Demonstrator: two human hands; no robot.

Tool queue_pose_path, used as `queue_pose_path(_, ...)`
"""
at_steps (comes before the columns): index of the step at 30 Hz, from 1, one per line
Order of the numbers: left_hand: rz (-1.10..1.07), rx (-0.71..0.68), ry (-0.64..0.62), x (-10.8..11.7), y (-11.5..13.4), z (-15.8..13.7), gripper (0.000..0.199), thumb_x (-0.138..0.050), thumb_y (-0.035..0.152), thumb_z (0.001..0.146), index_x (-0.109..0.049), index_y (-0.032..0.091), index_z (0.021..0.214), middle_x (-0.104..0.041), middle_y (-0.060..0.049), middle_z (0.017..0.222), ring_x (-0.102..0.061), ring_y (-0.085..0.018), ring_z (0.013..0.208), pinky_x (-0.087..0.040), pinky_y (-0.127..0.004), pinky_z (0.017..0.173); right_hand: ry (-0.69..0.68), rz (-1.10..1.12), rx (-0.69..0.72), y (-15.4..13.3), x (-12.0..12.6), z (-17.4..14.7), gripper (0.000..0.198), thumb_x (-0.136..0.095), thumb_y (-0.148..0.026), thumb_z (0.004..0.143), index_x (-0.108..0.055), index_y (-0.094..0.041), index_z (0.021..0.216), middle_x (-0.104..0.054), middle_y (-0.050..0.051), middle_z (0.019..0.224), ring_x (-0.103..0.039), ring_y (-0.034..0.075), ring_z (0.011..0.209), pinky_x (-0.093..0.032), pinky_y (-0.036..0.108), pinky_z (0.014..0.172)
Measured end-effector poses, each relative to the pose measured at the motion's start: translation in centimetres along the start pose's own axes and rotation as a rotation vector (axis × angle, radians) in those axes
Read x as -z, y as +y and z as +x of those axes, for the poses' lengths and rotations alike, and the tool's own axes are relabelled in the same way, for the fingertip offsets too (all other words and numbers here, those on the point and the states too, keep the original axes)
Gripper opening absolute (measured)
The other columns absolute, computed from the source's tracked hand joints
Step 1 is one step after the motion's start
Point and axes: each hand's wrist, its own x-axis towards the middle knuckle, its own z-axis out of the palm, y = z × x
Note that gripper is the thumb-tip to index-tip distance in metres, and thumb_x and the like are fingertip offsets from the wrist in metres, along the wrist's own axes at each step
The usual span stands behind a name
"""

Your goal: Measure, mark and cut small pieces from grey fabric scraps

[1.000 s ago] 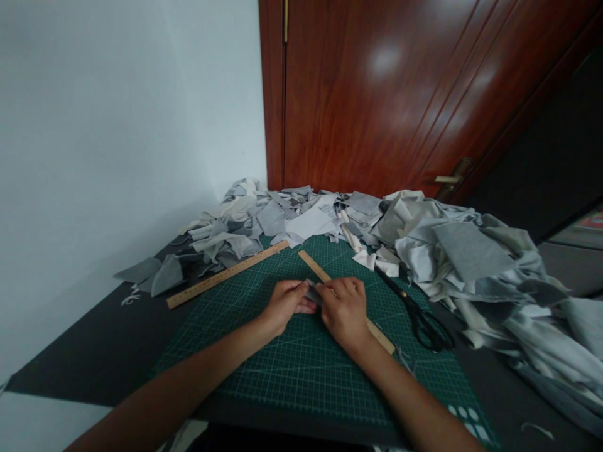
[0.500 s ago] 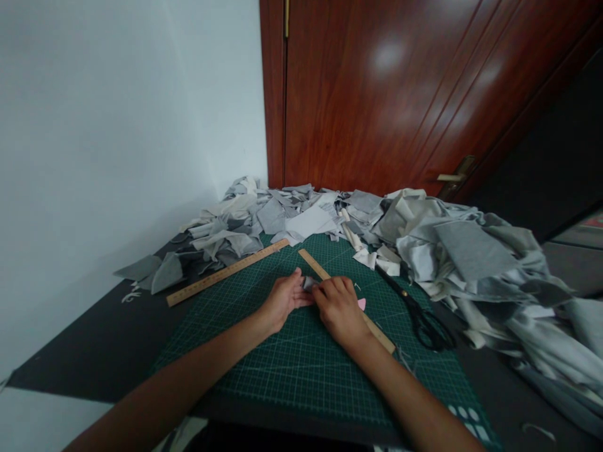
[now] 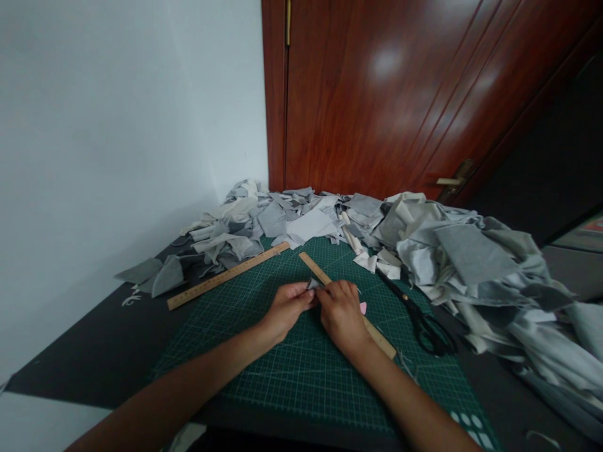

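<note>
A small piece of grey fabric (image 3: pixel 313 284) is pinched between my two hands above the cutting mat. My left hand (image 3: pixel 286 306) grips its left side, with thumb and fingers closed. From the right, my right hand (image 3: pixel 343 311) holds the other side, fingers curled over it and hiding part of it. Beneath my right hand and wrist runs a short wooden ruler (image 3: pixel 382 343), its far end sticking out beyond the fingers. Just right of that hand shows a pink piece (image 3: pixel 363 307), partly covered.
The green cutting mat (image 3: pixel 301 389) lies on a dark table. A longer wooden ruler (image 3: pixel 226 276) rests at its left edge. Black scissors (image 3: pixel 426 326) lie to the right. Heaps of grey and white fabric scraps (image 3: pixel 475 251) line the back and right, before a wooden door (image 3: pixel 367 113).
My left hand's fingers, stretched out before, have closed on the grey fabric. The fabric has tilted up slightly. My right hand stays in nearly the same place.
</note>
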Motion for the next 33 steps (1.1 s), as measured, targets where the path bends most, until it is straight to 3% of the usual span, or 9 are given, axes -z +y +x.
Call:
queue_pose_path(12, 0.036, -0.016, 0.051, -0.2, -0.1, 0.1, 0.044, -0.088, 0.053, 0.067, -0.076, 0.013, 0.081, -0.073, -0.007, 0.083, -0.065, -0.020, 0.084, -0.052, -0.032, 0.084, -0.029, -0.025, 0.056, -0.3, 0.2, 0.1, 0.018, -0.058, -0.007, 0.093, -0.073, -0.017, 0.098, -0.066, 0.010, 0.092, -0.049, 0.028, 0.090, -0.035, 0.041, 0.084)
queue_pose_path(21, 0.043, -0.001, 0.135, 0.3, -0.7, 0.4, 0.032, -0.086, 0.043, 0.070, -0.076, 0.013, 0.077, -0.074, -0.006, 0.080, -0.065, -0.018, 0.080, -0.051, -0.029, 0.081, -0.072, -0.006, 0.081, -0.6, 0.7, 0.3, 0.015, -0.059, -0.007, 0.096, -0.071, -0.016, 0.098, -0.068, 0.009, 0.093, -0.053, 0.027, 0.092, -0.035, 0.042, 0.086)
queue_pose_path(33, 0.146, -0.020, 0.145, 0.8, -0.8, 0.8, 0.028, -0.082, 0.041, 0.074, -0.075, 0.014, 0.076, -0.072, -0.005, 0.077, -0.064, -0.018, 0.074, -0.050, -0.029, 0.073, -0.119, 0.043, 0.092, -0.7, 1.1, 0.4, 0.012, -0.064, -0.009, 0.094, -0.072, -0.015, 0.100, -0.070, 0.009, 0.096, -0.057, 0.028, 0.094, -0.037, 0.043, 0.086)
